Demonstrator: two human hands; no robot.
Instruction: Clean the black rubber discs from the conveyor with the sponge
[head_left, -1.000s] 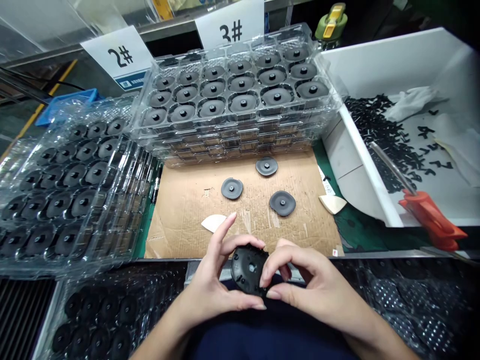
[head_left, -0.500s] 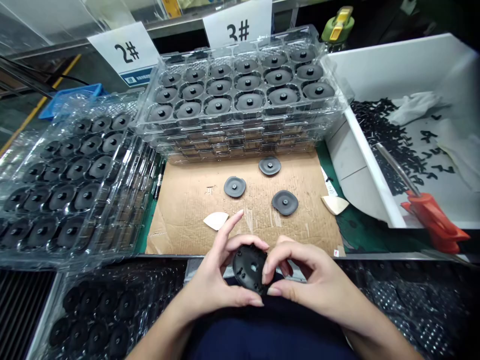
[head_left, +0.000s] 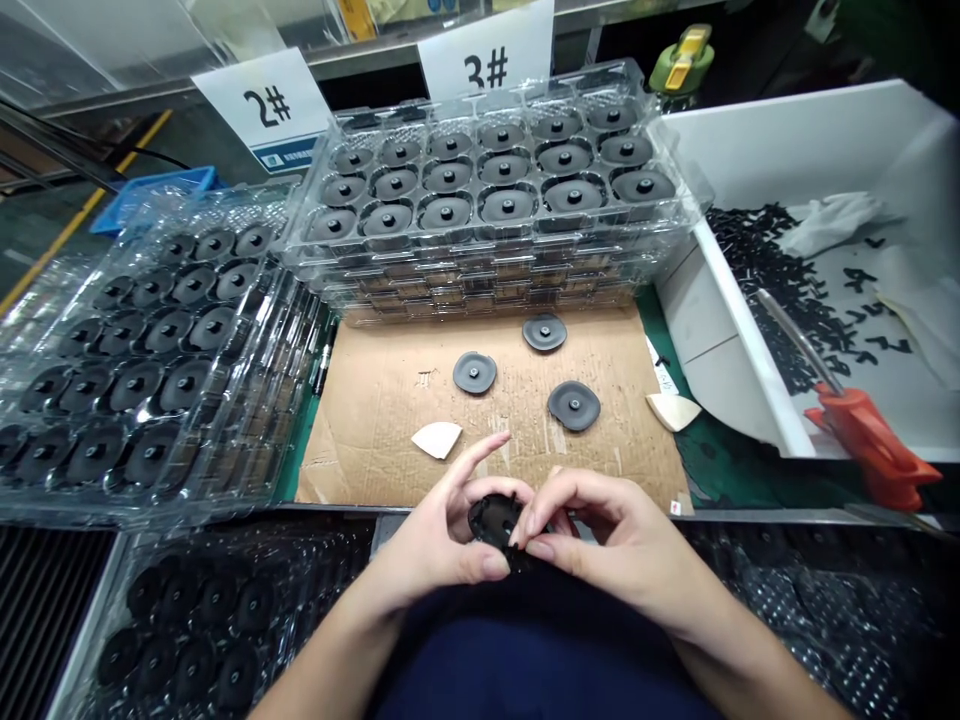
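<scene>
My left hand (head_left: 442, 530) is closed around the rim of a round black plastic disc (head_left: 491, 518), thumb at the near side and index finger raised. The disc is tilted, its studded face toward me. At its right side my right hand (head_left: 592, 535) pinches with thumb and fingertips against the face; whatever lies between those fingertips is too small and hidden to name. On the cardboard (head_left: 375, 400) beyond lie three similar dark discs with a central hub: a left one (head_left: 475, 373), a far one (head_left: 544, 333) and a right one (head_left: 574, 405).
Stacked clear trays of discs stand at the back (head_left: 480, 270) and left (head_left: 247, 400). To the right, a white bin (head_left: 750, 330) holds small black clips (head_left: 780, 270); an orange-handled tool (head_left: 874, 440) lies across its edge. Pale wedge-shaped pieces (head_left: 436, 440) lie left and right.
The disc has tipped flatter in my left hand. My right fingertips have shifted slightly left and lower over its face. The whole view has moved a little.
</scene>
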